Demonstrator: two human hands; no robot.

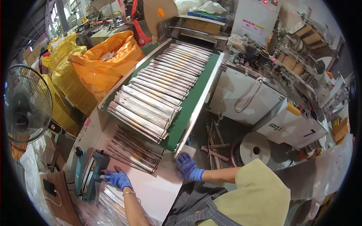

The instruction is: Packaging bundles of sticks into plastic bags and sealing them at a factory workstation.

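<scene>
My left hand (117, 178), in a blue glove, rests on the white table (151, 188) against the handle of a teal heat sealer (89, 174). My right hand (188, 167), also gloved in blue, lies flat with fingers spread on the table's right edge near the end of the green conveyor belt (188, 101). Overlapping long flat packets (151, 98) cover the belt. A fanned pile of packets (134, 148) lies on the table between my hands. Neither hand holds anything.
Orange and yellow plastic sacks (102, 60) stand left of the belt. A floor fan (26, 103) is at far left. A white packing machine (260, 98) stands to the right, with a paper roll (254, 147) and wooden sticks (215, 147) on the floor.
</scene>
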